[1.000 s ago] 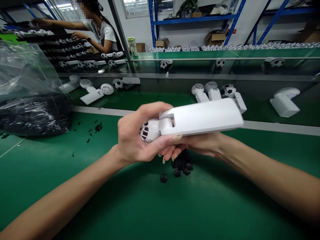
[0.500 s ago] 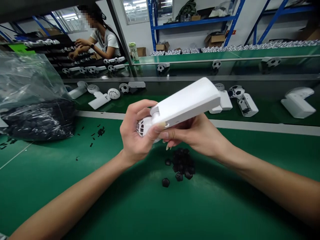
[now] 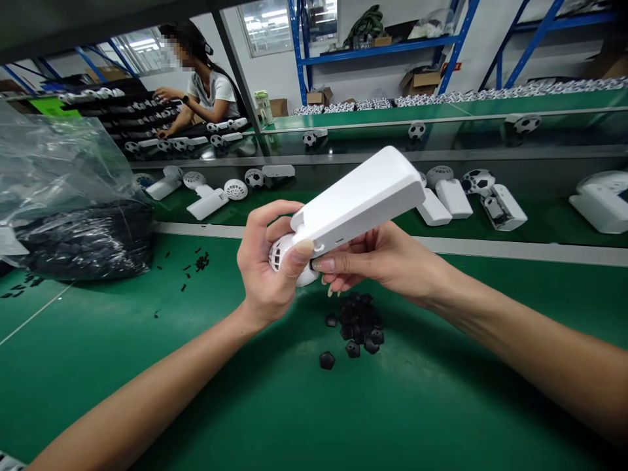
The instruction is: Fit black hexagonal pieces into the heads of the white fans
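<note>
My left hand (image 3: 269, 268) is wrapped round the vented round head of a white handheld fan (image 3: 360, 193). Its long rectangular handle slants up to the right, above my right hand. The fingers of my right hand (image 3: 366, 261) are pinched close below the handle, by the round head. A small black piece (image 3: 313, 264) shows just at the thumb tip, mostly hidden by the fingers. Below the hands, a pile of black pentagon pieces (image 3: 360, 320) lies on the green table (image 3: 275, 405), with a loose pentagon (image 3: 327, 360) in front.
At the left stands a clear plastic bag (image 3: 83, 235) of black parts, with small black bits (image 3: 202, 261) scattered beside it. More white fans (image 3: 209, 203) lie beyond the pale strip (image 3: 490, 247), some with football-patterned heads. A co-worker (image 3: 210, 91) sits at the far left beside racks.
The handle has shifted slightly left, and more of the round head shows below my left thumb. My right hand stays pinched beside it. The co-worker's hands have moved apart.
</note>
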A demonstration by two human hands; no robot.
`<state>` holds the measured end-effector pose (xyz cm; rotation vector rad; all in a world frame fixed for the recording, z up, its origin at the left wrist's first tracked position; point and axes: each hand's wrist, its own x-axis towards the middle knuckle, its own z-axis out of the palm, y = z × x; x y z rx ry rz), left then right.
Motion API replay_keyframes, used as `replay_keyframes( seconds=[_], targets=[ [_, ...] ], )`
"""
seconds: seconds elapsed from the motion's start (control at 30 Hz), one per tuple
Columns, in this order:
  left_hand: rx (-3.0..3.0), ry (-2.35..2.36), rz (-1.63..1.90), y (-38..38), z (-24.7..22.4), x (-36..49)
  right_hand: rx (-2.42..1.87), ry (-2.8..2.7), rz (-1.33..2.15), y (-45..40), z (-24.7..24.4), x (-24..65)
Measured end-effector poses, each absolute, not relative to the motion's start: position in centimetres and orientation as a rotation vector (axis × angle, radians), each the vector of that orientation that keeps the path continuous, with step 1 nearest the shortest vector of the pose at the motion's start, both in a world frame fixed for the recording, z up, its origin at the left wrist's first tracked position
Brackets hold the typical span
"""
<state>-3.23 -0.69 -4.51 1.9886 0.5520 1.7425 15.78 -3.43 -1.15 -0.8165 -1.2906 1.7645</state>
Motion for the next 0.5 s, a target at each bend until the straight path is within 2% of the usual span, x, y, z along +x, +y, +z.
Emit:
replay_keyframes(
  seconds=[0.5],
  targets=[
    [2.379, 0.409, 1.841, -0.4, -3.7, -3.3, -0.865, -1.120, 1.773, -4.2, -1.2, 14.8]
  ],
)
